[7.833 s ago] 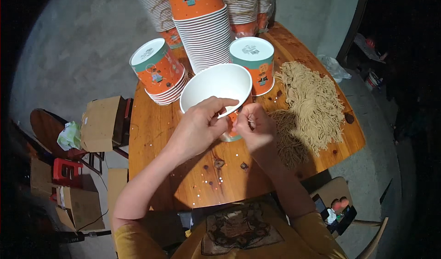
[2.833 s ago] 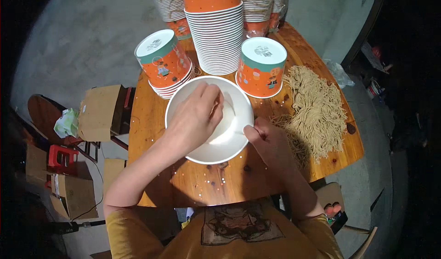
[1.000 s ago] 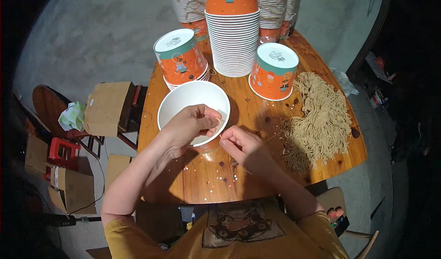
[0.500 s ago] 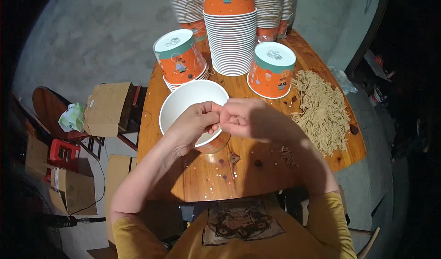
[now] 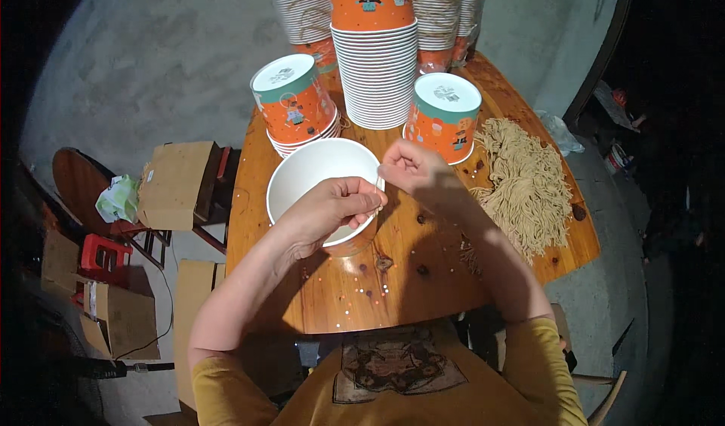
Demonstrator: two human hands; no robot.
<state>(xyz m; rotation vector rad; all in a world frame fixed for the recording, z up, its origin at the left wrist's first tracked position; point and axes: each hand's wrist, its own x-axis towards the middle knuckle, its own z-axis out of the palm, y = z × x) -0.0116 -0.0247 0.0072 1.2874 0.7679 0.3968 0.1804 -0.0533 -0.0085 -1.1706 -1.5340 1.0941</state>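
A paper bucket point(image 5: 306, 173), white inside, stands mouth up and slightly tilted in view on the wooden table. My left hand point(image 5: 341, 208) is closed in a pinch at the bucket's right rim, in front of its opening. A short length of pale cord point(image 5: 380, 185) sticks up out of those fingertips. Just above and to the right, my right hand point(image 5: 417, 168) has its fingers curled, thumb and forefinger pinching the cord's upper end. How the cord passes the rim is hidden by my fingers.
Beige cut cords point(image 5: 529, 188) lie heaped at the table's right. Upside-down orange buckets stand at the left point(image 5: 291, 105) and right point(image 5: 445, 112), with a tall bucket stack point(image 5: 375, 71) between and bagged stacks behind. Small coloured dots are scattered near the front edge. Cardboard boxes point(image 5: 177, 184) sit left.
My right hand has moved up from my left fingers, drawing out a visible stretch of cord. My left hand has shifted slightly right and down along the rim.
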